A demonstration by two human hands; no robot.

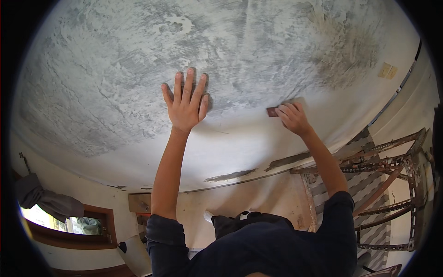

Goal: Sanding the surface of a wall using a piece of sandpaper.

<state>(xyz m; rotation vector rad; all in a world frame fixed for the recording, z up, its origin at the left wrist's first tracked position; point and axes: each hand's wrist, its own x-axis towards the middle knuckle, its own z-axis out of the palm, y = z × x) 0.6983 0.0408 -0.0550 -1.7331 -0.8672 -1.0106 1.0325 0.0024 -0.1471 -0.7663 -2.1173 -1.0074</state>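
My left hand (185,107) lies flat on the wall (221,45) with its fingers spread and nothing in it. The plaster around it is rough, patchy grey and white, with cracks and scraped marks. To the right, my right hand (293,117) grips a small reddish-brown piece of what looks like sandpaper (272,112) against the wall. That piece sits where the grey patch meets the smooth white paint; my fingers cover part of it.
A rusty perforated metal frame (377,166) stands to the right, near my right arm. Wall switches (387,71) are at the upper right. Grey bare strips (230,175) run low on the wall. At lower left are a wood-framed window (69,226), a grey cloth (48,199) and a cardboard box (139,202).
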